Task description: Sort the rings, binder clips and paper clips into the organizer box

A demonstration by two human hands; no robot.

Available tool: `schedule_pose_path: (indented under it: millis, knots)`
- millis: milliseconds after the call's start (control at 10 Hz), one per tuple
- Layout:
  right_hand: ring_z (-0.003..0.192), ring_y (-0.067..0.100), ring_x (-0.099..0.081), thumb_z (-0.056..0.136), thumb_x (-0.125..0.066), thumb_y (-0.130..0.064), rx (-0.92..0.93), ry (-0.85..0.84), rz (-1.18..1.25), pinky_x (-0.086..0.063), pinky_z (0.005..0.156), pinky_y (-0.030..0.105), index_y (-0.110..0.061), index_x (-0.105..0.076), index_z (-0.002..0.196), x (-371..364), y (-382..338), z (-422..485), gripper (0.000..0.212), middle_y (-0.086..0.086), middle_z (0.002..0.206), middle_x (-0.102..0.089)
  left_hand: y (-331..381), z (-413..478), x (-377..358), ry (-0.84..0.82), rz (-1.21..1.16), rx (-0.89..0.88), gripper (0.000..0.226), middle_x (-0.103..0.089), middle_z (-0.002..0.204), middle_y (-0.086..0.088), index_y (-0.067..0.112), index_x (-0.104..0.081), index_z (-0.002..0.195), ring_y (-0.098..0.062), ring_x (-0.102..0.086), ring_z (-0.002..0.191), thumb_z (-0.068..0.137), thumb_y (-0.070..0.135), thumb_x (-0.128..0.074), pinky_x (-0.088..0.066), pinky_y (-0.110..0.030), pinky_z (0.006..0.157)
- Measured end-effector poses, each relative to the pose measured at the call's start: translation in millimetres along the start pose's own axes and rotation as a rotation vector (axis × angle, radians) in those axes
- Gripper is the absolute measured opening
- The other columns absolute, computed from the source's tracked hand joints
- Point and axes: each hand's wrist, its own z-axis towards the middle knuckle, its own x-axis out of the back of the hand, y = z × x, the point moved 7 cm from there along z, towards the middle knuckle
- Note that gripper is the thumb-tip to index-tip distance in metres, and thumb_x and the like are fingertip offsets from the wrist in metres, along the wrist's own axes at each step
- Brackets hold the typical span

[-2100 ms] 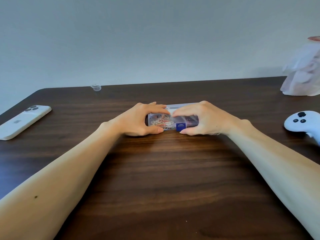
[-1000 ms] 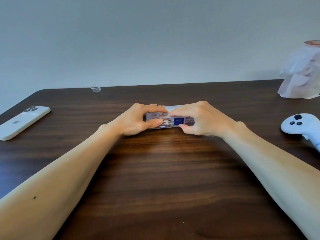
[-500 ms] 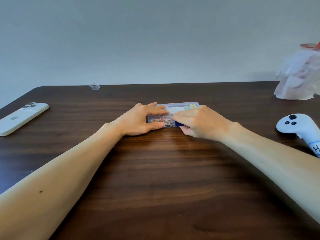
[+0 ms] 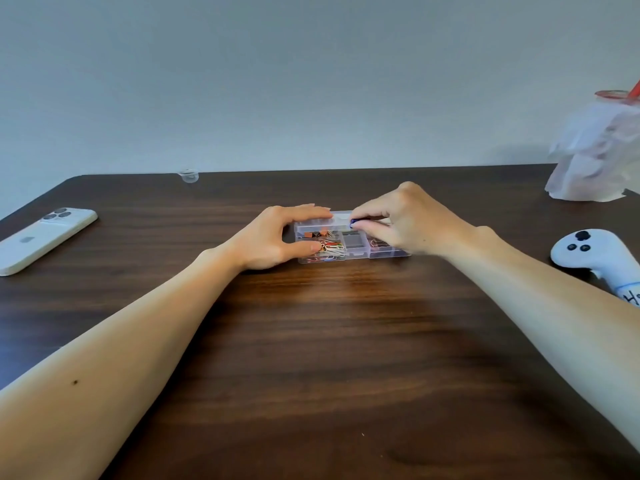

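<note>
A clear plastic organizer box (image 4: 356,253) lies on the dark wooden table with its lid (image 4: 341,215) raised toward the back. Coloured paper clips (image 4: 330,249) fill the front left compartment and binder clips (image 4: 317,234) sit behind them. The middle compartment looks bare. Small pinkish pieces (image 4: 377,243) lie in the right one, partly hidden. My left hand (image 4: 273,237) grips the box's left end, thumb at the front and fingers over the back edge. My right hand (image 4: 405,220) pinches the blue latch (image 4: 354,221) on the lid's edge.
A white phone (image 4: 41,237) lies face down at the left edge. A white game controller (image 4: 595,254) rests at the right. A white plastic bag (image 4: 595,154) around a cup stands at the back right. A tiny clear cap (image 4: 188,176) sits at the far edge.
The box was shut and held by both hands. My right hand has undone the blue latch and swung the lid up and back, so the compartments now show.
</note>
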Motion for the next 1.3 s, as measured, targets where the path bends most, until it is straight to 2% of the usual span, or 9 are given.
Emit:
schedule_pose_path:
  millis: [100, 200, 300, 400, 500, 700, 1100, 1200, 1300]
  knots:
    - [0.079, 0.025, -0.074, 0.087, -0.071, -0.014, -0.011, 0.008, 0.039, -0.058, 0.076, 0.04, -0.007, -0.079, 0.098, 0.1, 1.1, -1.8, 0.016, 0.007, 0.092, -0.079, 1.6, -0.3, 0.5, -0.005, -0.013, -0.024, 0.05, -0.057, 0.139, 0.007, 0.027, -0.057, 0.134, -0.007, -0.045, 0.135, 0.086, 0.028, -0.07, -0.037, -0.041, 0.114]
    - [0.08, 0.023, -0.073, 0.088, -0.065, -0.031, -0.024, -0.06, 0.077, -0.057, 0.073, 0.042, -0.015, -0.08, 0.092, -9.3, 3.0, -8.4, 0.022, 0.003, 0.089, -0.079, 1.6, -3.1, -1.1, -0.061, -0.052, -0.026, 0.051, -0.052, 0.144, 0.009, 0.037, -0.06, 0.129, -0.007, -0.036, 0.141, 0.079, 0.045, -0.07, -0.028, -0.044, 0.119]
    - [0.09, 0.012, -0.071, 0.092, -0.06, -0.036, -0.056, -0.146, 0.145, -0.055, 0.078, 0.038, -0.019, -0.081, 0.089, -19.2, 4.1, -17.6, 0.027, -0.007, 0.097, -0.078, -0.1, -3.2, -4.3, -0.083, -0.053, -0.013, 0.043, -0.049, 0.146, 0.01, 0.042, -0.064, 0.122, -0.007, -0.028, 0.145, 0.08, 0.05, -0.067, -0.022, -0.043, 0.12]
    - [0.103, 0.005, -0.063, 0.093, -0.064, -0.027, -0.13, -0.17, 0.173, -0.052, 0.09, 0.032, -0.021, -0.081, 0.094, -22.4, 14.6, -23.0, 0.018, -0.009, 0.113, -0.073, -1.7, 0.2, -7.1, -0.043, -0.05, 0.0, 0.031, -0.051, 0.144, 0.008, 0.039, -0.067, 0.117, -0.01, -0.028, 0.145, 0.087, 0.042, -0.065, -0.024, -0.047, 0.119]
    - [0.111, 0.008, -0.058, 0.088, -0.071, -0.032, -0.228, -0.167, 0.196, -0.05, 0.095, 0.034, -0.028, -0.077, 0.105, -25.3, 27.7, -27.8, 0.019, -0.007, 0.12, -0.069, -1.0, 2.2, -9.2, -0.025, -0.046, 0.023, 0.029, -0.052, 0.144, 0.007, 0.035, -0.069, 0.117, -0.012, -0.027, 0.145, 0.088, 0.038, -0.066, -0.025, -0.047, 0.119]
    - [0.125, 0.01, -0.056, 0.083, -0.077, -0.029, -0.305, -0.174, 0.219, -0.048, 0.103, 0.032, -0.023, -0.068, 0.125, -28.3, 32.9, -32.6, 0.044, -0.005, 0.131, -0.066, -1.3, 3.9, -8.8, -0.039, -0.058, 0.04, 0.029, -0.052, 0.143, 0.008, 0.032, -0.07, 0.116, -0.012, -0.028, 0.145, 0.087, 0.033, -0.068, -0.025, -0.045, 0.12]
    - [0.127, 0.01, -0.056, 0.087, -0.074, -0.024, -0.305, -0.177, 0.126, -0.046, 0.107, 0.031, -0.017, -0.065, 0.128, -30.3, 28.9, -33.4, 0.043, -0.003, 0.132, -0.065, -0.5, 7.2, -7.5, -0.037, -0.025, 0.039, 0.03, -0.052, 0.144, 0.008, 0.029, -0.071, 0.118, -0.01, -0.029, 0.144, 0.088, 0.033, -0.069, -0.025, -0.043, 0.12]
    - [0.122, 0.009, -0.059, 0.084, -0.075, -0.031, -0.336, -0.155, 0.175, -0.048, 0.103, 0.028, -0.02, -0.067, 0.127, -27.4, 27.3, -34.1, 0.045, -0.005, 0.129, -0.067, 6.6, 5.1, -5.4, -0.035, 0.032, -0.002, 0.03, -0.053, 0.143, 0.008, 0.031, -0.071, 0.117, -0.01, -0.03, 0.144, 0.087, 0.036, -0.069, -0.027, -0.043, 0.119]
    - [0.116, 0.005, -0.06, 0.082, -0.076, -0.035, -0.375, -0.014, 0.236, -0.044, 0.097, 0.016, -0.02, -0.071, 0.121, -5.7, 24.7, -26.2, 0.042, -0.004, 0.126, -0.068, 24.7, 6.0, 9.4, 0.072, 0.097, -0.107, 0.029, -0.058, 0.139, 0.006, 0.025, -0.074, 0.112, -0.007, -0.041, 0.137, 0.085, 0.036, -0.071, -0.035, -0.038, 0.114]
